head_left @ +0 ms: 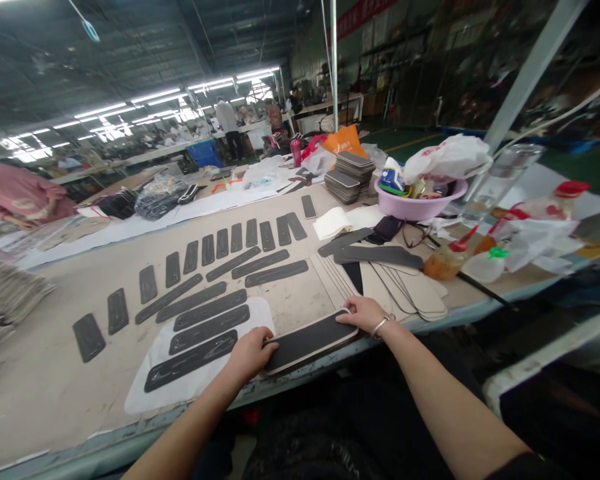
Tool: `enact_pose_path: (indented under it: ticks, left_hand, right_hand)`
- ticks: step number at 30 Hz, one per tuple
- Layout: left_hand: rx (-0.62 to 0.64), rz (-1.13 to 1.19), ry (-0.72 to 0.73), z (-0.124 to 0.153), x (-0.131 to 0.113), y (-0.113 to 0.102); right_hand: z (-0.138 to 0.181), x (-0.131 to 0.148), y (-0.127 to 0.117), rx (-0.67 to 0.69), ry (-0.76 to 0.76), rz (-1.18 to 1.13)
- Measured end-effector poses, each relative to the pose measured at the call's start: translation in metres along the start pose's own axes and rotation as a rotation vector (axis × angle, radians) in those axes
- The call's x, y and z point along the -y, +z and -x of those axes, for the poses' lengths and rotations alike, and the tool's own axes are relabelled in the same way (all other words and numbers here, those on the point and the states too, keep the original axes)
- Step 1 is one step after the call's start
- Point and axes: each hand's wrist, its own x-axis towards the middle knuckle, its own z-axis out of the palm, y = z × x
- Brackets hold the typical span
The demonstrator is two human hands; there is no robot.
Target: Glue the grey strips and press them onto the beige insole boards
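Observation:
A long dark grey panel with a pale border lies at the table's near edge, between my two hands. My left hand grips its left end, thumb on top. At its right end my right hand pinches the border, with a bracelet on that wrist. To the left, dark glossy strips lie on a white sheet. Further dark strips are laid out in rows across the table. Pale and dark flat pieces are fanned out just beyond my right hand.
A purple basin with bags stands behind the fanned pieces, near stacked dark panels. Glue-like bottles and a clear jar are at the right. A person in pink works at the far left. Layered sheets are piled at the left.

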Motion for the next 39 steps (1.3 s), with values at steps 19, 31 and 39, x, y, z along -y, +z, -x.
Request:
enact_pose_path:
  ticks: [19, 31, 39]
  left_hand:
    - [-0.144, -0.263, 0.258, 0.010, -0.027, 0.073]
    - [-0.239, -0.242, 0.229, 0.010, -0.032, 0.069]
    - [-0.169, -0.201, 0.213, 0.013, -0.032, 0.064]
  right_hand:
    - [0.044, 0.082, 0.080, 0.044, -0.667, 0.281]
    - [0.034, 0.014, 0.050, -0.069, -0.527, 0.520]
    - [0.035, 0.014, 0.045, -0.061, -0.494, 0.559]
